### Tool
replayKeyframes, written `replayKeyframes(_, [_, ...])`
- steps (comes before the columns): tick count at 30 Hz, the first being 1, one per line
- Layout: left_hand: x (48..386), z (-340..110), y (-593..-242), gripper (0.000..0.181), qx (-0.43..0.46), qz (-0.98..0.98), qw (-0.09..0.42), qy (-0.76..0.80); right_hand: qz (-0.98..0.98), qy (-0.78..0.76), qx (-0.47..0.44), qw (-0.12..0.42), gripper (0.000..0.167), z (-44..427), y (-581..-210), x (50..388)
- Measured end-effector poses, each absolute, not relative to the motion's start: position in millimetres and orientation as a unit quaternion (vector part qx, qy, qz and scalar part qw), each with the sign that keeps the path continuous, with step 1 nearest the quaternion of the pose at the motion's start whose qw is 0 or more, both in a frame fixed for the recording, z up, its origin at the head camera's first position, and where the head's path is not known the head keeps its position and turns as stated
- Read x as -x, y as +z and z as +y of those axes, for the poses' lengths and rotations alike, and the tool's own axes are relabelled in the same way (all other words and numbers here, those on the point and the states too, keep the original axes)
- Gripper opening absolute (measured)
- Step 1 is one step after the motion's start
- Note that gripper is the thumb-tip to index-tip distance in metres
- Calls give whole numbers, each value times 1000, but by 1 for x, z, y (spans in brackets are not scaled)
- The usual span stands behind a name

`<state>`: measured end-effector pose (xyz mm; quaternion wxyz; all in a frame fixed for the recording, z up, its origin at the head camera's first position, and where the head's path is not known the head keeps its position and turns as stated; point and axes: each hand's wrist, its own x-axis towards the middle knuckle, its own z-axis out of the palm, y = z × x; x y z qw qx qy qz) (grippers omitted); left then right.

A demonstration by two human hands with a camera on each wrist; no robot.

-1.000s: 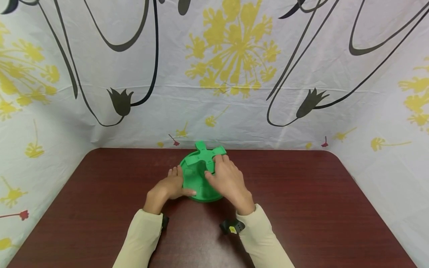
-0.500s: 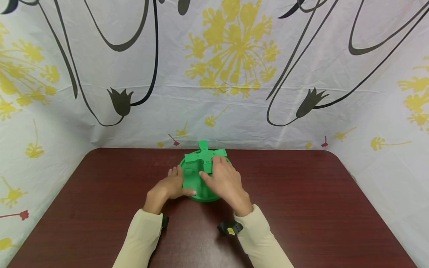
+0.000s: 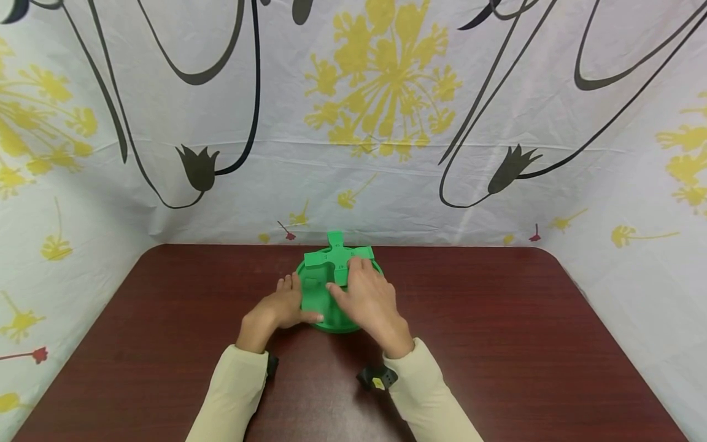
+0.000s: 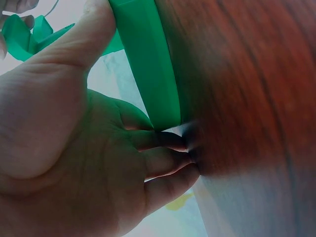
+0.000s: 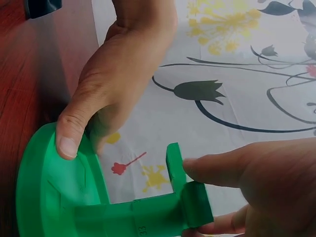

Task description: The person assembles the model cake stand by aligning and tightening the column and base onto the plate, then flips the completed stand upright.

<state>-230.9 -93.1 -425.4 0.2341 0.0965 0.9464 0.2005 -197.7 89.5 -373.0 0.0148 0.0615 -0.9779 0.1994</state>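
Observation:
A green round base (image 3: 323,301) with a raised rim stands near the table's far edge. Above its far part sits a green cross-shaped piece (image 3: 334,258), with small dark figures on its arms. My left hand (image 3: 282,307) holds the base at its left side: the thumb lies over the rim, and the fingers touch the outer wall (image 4: 148,64). With the thumb and fingers of my right hand (image 3: 372,301) I grip the cross-shaped piece at its near right. The right wrist view shows the thumb at one arm (image 5: 174,165) and a fingertip below a neighbouring block end.
The dark red wooden table (image 3: 486,344) extends on both sides of the base. Just behind its far edge hangs a white sheet (image 3: 248,209) printed with yellow and grey flowers. A black device (image 3: 378,376) is worn at the right wrist.
The cross-shaped piece has turned slightly, so one arm now points straight away from me. My right hand moved a little left with it, then nearly stopped. The left hand stayed in place.

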Motion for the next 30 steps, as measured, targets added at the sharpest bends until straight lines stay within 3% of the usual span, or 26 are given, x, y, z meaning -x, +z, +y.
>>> replayKeyframes(5, [231,-93,-425,113,-96,945,238,203,-977,205,-57,-1,69,98,-367,198])
replayKeyframes(10, [230,-93,-424,113,-97,945,238,204,-953,264,-54,142,42,113,-370,210])
replayKeyframes(13, [231,-93,-425,113,-96,945,238,203,-935,296,-75,178,43,121,-378,219])
replayKeyframes(17, [231,-93,-425,113,-95,945,237,202,-926,351,-92,102,63,129,-387,228])
replayKeyframes(21, [231,-93,-426,113,-95,946,234,203,-912,397,-92,31,69,132,-392,233])
replayKeyframes(30, [230,-93,-426,113,-95,946,235,200,-905,414,-96,21,63,133,-395,234])
